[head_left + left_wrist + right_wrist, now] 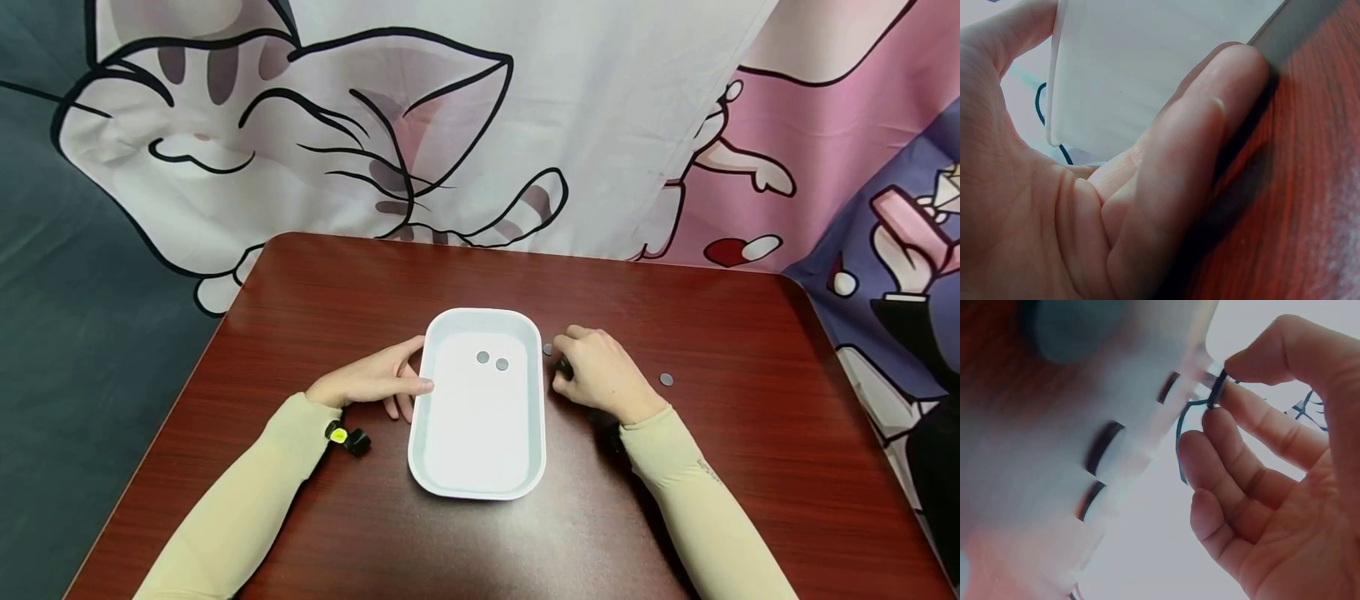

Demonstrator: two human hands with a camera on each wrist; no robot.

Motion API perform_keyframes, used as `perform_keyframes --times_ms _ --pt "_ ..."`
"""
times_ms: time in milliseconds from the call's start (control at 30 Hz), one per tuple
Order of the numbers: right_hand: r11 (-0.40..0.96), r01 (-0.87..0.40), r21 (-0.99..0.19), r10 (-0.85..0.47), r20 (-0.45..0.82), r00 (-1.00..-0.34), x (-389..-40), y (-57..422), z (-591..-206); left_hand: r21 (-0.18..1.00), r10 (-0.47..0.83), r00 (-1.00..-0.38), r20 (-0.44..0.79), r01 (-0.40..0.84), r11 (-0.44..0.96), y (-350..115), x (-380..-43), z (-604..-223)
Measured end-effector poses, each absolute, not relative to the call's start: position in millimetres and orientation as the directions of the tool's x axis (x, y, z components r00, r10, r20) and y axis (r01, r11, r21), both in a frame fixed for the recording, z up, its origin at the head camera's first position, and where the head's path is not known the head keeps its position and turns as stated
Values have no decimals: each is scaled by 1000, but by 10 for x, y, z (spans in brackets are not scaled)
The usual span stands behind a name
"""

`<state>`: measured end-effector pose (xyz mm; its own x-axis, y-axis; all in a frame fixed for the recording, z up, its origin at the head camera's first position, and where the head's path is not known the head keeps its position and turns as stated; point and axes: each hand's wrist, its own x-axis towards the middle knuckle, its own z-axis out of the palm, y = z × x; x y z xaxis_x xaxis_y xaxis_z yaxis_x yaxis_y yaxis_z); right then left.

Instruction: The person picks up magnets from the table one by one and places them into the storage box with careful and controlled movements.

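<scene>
The table point(742, 333) spreads beneath the fingers of the left hand point(375, 375) and right hand point(603, 371). On it, the white tray point(480, 433) stands between them, its side gripped by the left fingers, thumb over the rim. The right thumb and index finger pinch a thin dark disc point(1217, 389). Two grey discs point(483, 357) lie in the tray, left of the right fingers; one table disc point(547, 349) sits just beside those fingertips, another point(666, 379) farther right.

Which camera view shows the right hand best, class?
The right wrist view shows the right hand close up, palm-side, pinching a thin disc. The head view gives mainly its back; the left wrist view shows none of it.
</scene>
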<state>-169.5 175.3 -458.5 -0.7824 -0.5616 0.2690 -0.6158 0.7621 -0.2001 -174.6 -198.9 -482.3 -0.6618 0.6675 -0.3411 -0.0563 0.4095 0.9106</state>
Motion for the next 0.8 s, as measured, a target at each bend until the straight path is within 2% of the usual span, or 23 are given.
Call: perform_keyframes --times_ms 600,800 --pt "711 -674 -200 -570 397 -719 -1562 1671 -4330 906 658 -668 -347 -59 419 -1988 -1738 -4792" --pt "654 -703 -280 -567 434 -700 -1505 1581 -4261 908 660 -668 -344 -56 416 -1985 -1740 -4803"
